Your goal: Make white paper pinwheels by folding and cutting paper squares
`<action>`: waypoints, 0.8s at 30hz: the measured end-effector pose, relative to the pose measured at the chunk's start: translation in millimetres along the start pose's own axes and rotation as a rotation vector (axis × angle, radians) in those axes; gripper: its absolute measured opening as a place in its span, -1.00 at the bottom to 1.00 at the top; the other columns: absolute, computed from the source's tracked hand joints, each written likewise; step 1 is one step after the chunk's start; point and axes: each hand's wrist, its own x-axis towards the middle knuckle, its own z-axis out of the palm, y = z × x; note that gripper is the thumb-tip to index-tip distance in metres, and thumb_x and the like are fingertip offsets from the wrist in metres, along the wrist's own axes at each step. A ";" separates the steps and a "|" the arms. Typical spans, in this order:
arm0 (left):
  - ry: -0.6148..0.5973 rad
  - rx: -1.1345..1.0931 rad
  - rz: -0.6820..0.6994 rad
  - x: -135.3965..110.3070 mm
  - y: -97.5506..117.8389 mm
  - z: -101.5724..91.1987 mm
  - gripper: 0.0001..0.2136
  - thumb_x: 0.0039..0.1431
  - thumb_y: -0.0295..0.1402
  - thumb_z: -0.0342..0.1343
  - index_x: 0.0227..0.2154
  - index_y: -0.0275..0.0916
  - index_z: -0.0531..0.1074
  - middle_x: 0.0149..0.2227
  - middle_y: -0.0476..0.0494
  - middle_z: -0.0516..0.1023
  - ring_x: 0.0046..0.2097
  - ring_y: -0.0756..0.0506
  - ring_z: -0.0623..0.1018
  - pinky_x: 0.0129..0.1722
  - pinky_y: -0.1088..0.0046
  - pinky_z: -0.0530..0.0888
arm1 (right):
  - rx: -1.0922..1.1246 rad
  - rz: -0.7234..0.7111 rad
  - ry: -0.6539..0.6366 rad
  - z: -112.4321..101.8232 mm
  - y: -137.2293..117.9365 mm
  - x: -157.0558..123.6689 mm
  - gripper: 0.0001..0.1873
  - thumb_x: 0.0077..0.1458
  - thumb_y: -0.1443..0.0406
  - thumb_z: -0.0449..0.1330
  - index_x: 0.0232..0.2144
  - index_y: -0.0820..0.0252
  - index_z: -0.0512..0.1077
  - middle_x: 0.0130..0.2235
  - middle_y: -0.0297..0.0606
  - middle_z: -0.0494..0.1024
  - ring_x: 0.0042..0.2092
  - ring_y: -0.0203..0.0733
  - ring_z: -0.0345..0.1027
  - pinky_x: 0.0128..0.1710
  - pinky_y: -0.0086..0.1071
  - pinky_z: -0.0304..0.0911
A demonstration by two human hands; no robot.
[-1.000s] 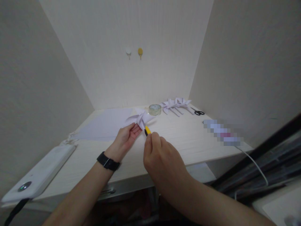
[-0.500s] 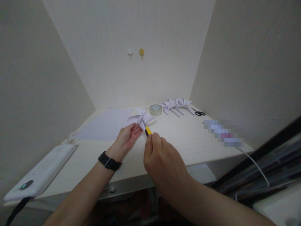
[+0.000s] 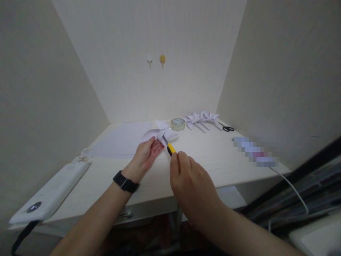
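A white paper pinwheel (image 3: 161,133) is held up over the desk by my left hand (image 3: 148,156), thumb on its near side and fingers beneath. Closed around a yellow and black utility knife (image 3: 171,148) is my right hand (image 3: 192,179). The knife's blade reaches the middle of the pinwheel; whether it pierces the paper I cannot tell. Behind the pinwheel stands a roll of clear tape (image 3: 177,124). Several finished-looking paper pinwheels (image 3: 202,118) with paper sticks lie at the back right, beside black-handled scissors (image 3: 228,128).
White paper sheets (image 3: 119,140) lie at the back left of the white desk (image 3: 202,167). A white flat device (image 3: 50,193) rests along the left edge. Toward the right edge is a blurred power strip (image 3: 254,152) with a white cable. Two hooks, one yellow (image 3: 162,59), are on the wall.
My right hand has pulled back slightly to the right with the knife, and more of the blade shows at the pinwheel's centre. The view has shifted a little.
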 end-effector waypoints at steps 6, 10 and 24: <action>0.009 -0.007 -0.013 2.9 -0.6 -2.0 -0.81 0.27 -0.62 -0.07 -0.39 -0.37 0.41 -0.42 -0.21 0.55 -0.41 -0.01 0.58 -0.32 0.50 0.56 | -0.030 -0.018 0.041 1.1 -2.5 2.5 -0.72 0.12 0.58 0.04 -0.14 0.49 0.44 -0.31 -0.02 0.49 -0.37 -0.17 0.38 -0.48 -0.38 0.36; 0.028 -0.022 -0.026 2.0 0.1 -0.5 -0.81 0.27 -0.62 -0.07 -0.41 -0.36 0.40 -0.46 -0.19 0.54 -0.43 0.01 0.57 -0.31 0.50 0.56 | -0.039 -0.021 0.079 4.0 -3.6 2.8 -0.70 0.12 0.59 0.02 -0.13 0.50 0.43 -0.33 -0.01 0.49 -0.38 -0.17 0.37 -0.49 -0.38 0.35; 0.038 -0.051 -0.040 -2.7 2.8 2.6 -0.81 0.27 -0.64 -0.08 -0.32 -0.34 0.41 -0.52 -0.11 0.53 -0.49 0.03 0.54 -0.34 0.56 0.56 | 0.001 0.016 0.082 7.2 -8.6 4.9 -0.75 0.08 0.60 0.02 -0.21 0.42 0.40 -0.35 -0.06 0.46 -0.40 -0.17 0.36 -0.53 -0.37 0.30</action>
